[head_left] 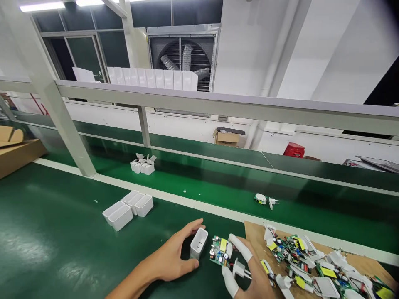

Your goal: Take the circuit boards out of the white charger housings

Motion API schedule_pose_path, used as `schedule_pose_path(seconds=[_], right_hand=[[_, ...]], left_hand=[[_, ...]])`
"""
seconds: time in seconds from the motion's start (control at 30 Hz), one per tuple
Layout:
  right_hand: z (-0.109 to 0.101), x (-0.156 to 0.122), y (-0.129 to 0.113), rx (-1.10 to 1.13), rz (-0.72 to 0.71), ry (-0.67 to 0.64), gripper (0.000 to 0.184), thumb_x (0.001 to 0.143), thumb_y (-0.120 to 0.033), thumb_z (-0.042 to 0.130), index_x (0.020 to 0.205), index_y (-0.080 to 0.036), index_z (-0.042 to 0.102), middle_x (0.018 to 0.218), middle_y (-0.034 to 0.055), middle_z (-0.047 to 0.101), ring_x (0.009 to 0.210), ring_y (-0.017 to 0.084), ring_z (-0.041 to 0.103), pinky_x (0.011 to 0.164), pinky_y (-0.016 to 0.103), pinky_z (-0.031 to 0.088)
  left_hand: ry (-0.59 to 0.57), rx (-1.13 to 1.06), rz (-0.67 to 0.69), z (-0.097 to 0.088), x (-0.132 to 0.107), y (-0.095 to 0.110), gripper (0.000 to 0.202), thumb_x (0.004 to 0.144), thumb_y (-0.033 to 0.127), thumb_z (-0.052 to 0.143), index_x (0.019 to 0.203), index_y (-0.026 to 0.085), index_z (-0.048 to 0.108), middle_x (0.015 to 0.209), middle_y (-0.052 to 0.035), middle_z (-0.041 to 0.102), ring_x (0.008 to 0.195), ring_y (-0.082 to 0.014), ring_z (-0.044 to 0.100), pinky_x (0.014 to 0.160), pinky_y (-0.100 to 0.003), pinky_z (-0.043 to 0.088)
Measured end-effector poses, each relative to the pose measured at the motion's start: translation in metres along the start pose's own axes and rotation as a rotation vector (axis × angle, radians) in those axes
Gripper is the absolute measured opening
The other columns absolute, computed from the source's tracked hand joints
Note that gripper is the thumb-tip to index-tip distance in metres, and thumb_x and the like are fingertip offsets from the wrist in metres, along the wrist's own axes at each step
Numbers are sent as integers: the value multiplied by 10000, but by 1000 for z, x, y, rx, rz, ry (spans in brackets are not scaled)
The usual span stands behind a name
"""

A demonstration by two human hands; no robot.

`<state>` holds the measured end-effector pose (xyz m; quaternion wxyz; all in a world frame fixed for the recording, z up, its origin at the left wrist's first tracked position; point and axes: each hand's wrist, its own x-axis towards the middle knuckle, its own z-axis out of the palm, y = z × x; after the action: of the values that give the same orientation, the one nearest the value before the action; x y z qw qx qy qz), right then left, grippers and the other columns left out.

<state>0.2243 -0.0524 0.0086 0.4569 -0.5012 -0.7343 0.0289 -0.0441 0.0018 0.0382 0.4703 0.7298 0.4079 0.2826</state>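
Note:
My left hand (pixel 174 255) is closed around a small white plastic charger case (pixel 198 246), thumb in front and fingers behind. Its open top faces up, and slots show inside. In my right hand (pixel 257 272), a circuit board (pixel 219 251) with a yellow label is pinched between thumb and a finger, both in white finger covers. A white plug piece (pixel 240 269) with two pins hangs by that board under the palm, apparently joined by wires. The board is just right of the case, apart from it.
Several white cases (pixel 120 216) stand at left on the green table. On a cardboard sheet (pixel 255 232) at right lies a heap of circuit boards (pixel 311 261) with plugs. The green conveyor belt (pixel 199 180) beyond carries more cases (pixel 142 166) and one board (pixel 260 199). A metal post (pixel 62 112) rises at left.

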Motion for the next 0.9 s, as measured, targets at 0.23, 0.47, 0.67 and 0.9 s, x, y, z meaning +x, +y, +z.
schedule_pose_path(seconds=[0.23,0.47,0.67,0.9], right_hand=[[-4,5,-9,-49,-177,27,604,979,-149,561,1566,-208,431,1318,156,676,1177,297,724,946,398,659],[2,6,-11,-137,-216,-21,658,950,-86,509,1590,-177,382,1244,163,706,1142,302,725,932,423,647],[6,4,-13,-141,-189,-35,704,920,-80,498,1601,-143,331,1242,189,694,1153,337,697,906,475,646],[8,3,-11,-129,-194,-67,767,882,-42,491,1617,-143,296,1260,185,682,1152,344,679,899,489,644]], left_hand=[[66,228,156,19,-5,-2,887,893,122,667,1642,394,277,1579,-58,547,1448,-298,531,1251,-503,414],[45,314,236,19,-5,3,948,927,20,550,1661,443,125,1580,-51,529,1464,-252,505,1242,-474,440],[30,336,232,23,-3,-6,975,925,14,545,1666,450,85,1595,-47,528,1494,-280,463,1243,-510,433],[45,324,257,26,0,-3,907,956,50,541,1665,437,128,1566,-52,559,1462,-287,503,1221,-494,464]])
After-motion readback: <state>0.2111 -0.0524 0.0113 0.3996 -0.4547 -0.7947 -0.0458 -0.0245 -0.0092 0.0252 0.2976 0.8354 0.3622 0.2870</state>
